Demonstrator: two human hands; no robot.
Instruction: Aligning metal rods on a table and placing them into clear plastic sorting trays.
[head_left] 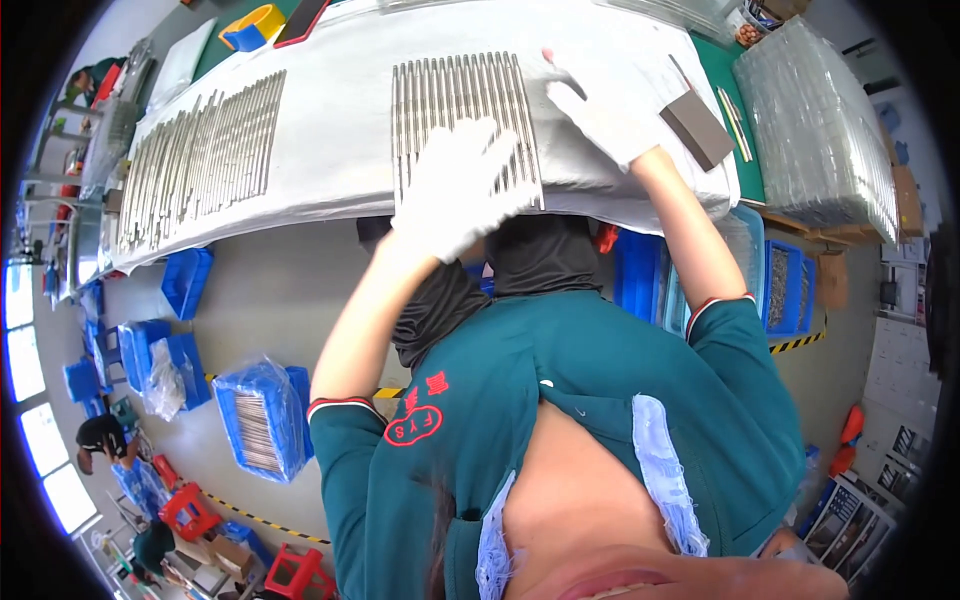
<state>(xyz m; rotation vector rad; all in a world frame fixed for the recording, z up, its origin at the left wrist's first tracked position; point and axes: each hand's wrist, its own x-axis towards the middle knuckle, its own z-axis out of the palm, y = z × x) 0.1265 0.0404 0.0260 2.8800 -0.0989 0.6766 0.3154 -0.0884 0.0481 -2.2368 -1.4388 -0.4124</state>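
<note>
On a table spread with white cloth, a row of slim, silvery metal rods lies side by side in front of the person, the rods running from the far side toward the cloth's near edge. Over the near half of this row is the left hand, in a white fabric glove, palm down, its fingers somewhat spread and pinching nothing that can be seen; whether it presses on the rods or hovers just above them, I cannot tell. Just to the right of the row is the right hand, in a matching white glove, its thumb held apart from the finger beyond it; the other fingers blend into the cloth, so I cannot tell how they stand.

Well to the left of the row, a wider group of similar silvery rods lies roughly parallel, their far ends staggered. To the right of the row, past the right hand, lies a dark grey rectangular block, and farther right stands a tall stack wrapped in clear plastic. Beyond the row to the far left sits a yellow and blue ring-shaped roll.
</note>
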